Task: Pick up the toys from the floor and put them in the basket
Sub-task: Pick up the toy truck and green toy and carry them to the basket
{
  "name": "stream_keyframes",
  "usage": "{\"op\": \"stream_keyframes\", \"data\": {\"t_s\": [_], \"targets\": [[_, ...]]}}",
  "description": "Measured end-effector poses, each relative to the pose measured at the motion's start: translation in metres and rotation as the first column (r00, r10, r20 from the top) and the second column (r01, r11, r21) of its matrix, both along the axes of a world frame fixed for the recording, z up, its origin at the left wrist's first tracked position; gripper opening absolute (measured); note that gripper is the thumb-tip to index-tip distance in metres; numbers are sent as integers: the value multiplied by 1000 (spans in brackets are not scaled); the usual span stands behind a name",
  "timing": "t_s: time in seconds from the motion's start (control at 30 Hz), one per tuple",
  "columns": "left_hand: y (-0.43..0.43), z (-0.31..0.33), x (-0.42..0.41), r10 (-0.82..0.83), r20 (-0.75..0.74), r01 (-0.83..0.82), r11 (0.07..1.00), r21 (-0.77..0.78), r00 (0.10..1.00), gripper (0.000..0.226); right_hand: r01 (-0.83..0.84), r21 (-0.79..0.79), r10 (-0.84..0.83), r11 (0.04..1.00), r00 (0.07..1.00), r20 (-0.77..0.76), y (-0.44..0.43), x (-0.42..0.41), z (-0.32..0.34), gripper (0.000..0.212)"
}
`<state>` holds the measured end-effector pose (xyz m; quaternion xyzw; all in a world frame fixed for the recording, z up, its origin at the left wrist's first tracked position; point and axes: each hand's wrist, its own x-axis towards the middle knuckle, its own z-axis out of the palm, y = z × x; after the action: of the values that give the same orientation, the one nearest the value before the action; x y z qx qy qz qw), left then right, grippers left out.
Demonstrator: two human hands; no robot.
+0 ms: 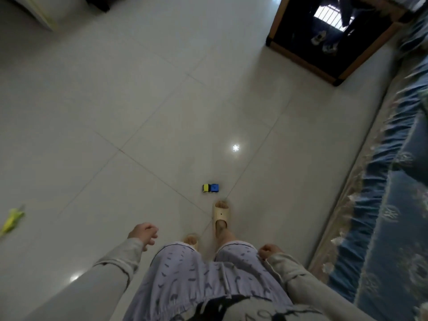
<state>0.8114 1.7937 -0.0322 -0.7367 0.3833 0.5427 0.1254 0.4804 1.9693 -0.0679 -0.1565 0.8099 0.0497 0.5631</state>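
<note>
While nothing's been picked up yet, it looks like this, left to right:
Yellow toy [10,220]: far left edge, blurry, easy to forget.
Left hand [143,234]: loosely curled, holding nothing.
Toy truck [210,188]: on the floor [139,100], just ahead of the slipper [221,213], well below and ahead of both hands.
Right hand [268,250]: fisted at the hip, empty.
Risk: one more step probably kicks the truck away.
Basket: not in view.

Blue-and-yellow toy car [210,188], pale tiles [139,89]
</note>
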Motion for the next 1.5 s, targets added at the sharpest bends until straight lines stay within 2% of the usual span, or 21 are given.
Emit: {"op": "stream_keyframes", "data": {"t_s": [0.03, 0.13, 0.23, 0.33, 0.43, 0.57, 0.67, 0.8, 0.9, 1.03, 1.13, 1.33, 1.47, 1.5], "targets": [[5, -1, 1, 60, 15, -61, 998, 21, 998, 10, -23, 0, 23, 1000, 1000, -2, -15, -13, -1, 16], [19, -8, -6, 144, 72, -150, 984, 94, 987, 9, -73, -33, 73, 997, 997, -5, -59, -52, -2, 19], [20, -18, -23, 137, 77, -146, 982, 120, 988, 12, -116, -63, 118, 991, 993, 22, -99, -80, 0, 28], [7, -23, -45, 174, 29, -176, 979, 104, 984, 13, -150, -68, 152, 986, 988, 16, -134, -95, -1, 15], [-8, -30, -63, 153, -1, -153, 984, 93, 988, 15, -188, -85, 190, 978, 982, 14, -164, -103, -13, 27], [-32, -60, -82, 166, -29, -160, 978, 132, 986, 9, -145, -94, 146, 985, 989, 9, -206, -105, -51, 29], [-56, -95, -93, 185, -30, -180, 975, 134, 982, 10, -137, -63, 139, 989, 990, 32, -231, -93, -93, 27], [-84, -177, -100, 204, -51, -198, 974, 109, 978, 22, -115, -25, 117, 993, 985, 123, -263, -67, -173, 13], [-103, -247, -110, 182, -95, -169, 977, 127, 979, 13, -167, -31, 170, 985, 979, 110, -282, -49, -252, 22], [-123, -342, -110, 192, -133, -172, 974, 146, 972, 16, -238, -18, 238, 971, 969, 61, -297, -21, -357, 24], [-132, -414, -104, 237, -107, -225, 967, 117, 966, 13, -413, -10, 413, 911, 911, 8, -303, -4, -432, 36], [-132, -518, -100, 198, -54, -186, 968, 166, 979, 17, -563, -57, 553, 825, 823, -132, -292, 13, -555, 76], [-129, -542, -95, 227, -20, -219, 955, 198, 974, 18, -797, -39, 754, 603, 585, -299, -284, 15, -590, 55], [-127, -540, -95, 232, -16, -224, 953, 205, 973, 19, -816, -40, 773, 577, 562, -294, -284, 15, -590, 52]]}}
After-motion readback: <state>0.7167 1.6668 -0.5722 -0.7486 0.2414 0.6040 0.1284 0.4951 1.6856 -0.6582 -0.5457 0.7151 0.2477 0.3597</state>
